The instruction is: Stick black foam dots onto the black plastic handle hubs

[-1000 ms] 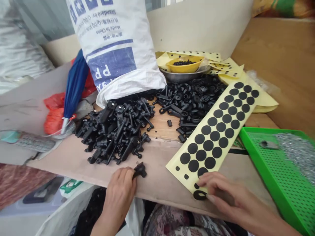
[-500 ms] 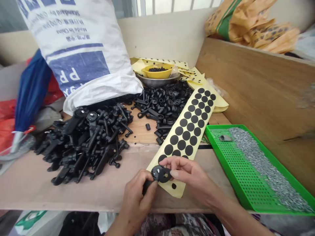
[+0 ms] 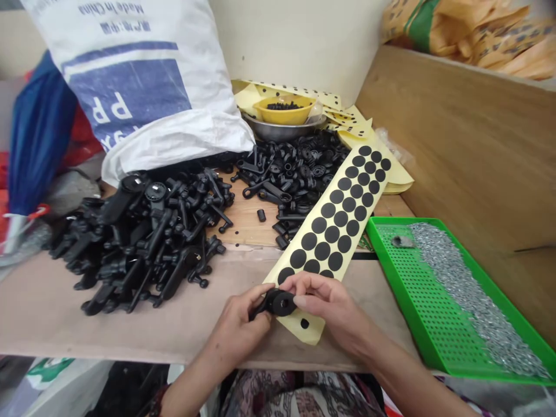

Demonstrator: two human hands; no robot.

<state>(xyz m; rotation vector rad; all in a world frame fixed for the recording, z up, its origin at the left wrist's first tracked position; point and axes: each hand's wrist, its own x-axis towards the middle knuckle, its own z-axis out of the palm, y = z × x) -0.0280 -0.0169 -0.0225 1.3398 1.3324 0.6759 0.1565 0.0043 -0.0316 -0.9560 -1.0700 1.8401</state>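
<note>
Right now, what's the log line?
left hand: holding black plastic part | right hand: touching round black sticker | beneath: long yellow black-dotted sheet

Upside down on the white sack I read "Made In China", Chinese characters, and, on its blue block, "PP".

Left grip pinched, right grip pinched alongside.

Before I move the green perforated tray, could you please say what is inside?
Small silvery metal pieces lie along the right of the perforated tray, with a larger grey piece near its far end; what lies beneath them is hidden.
</note>
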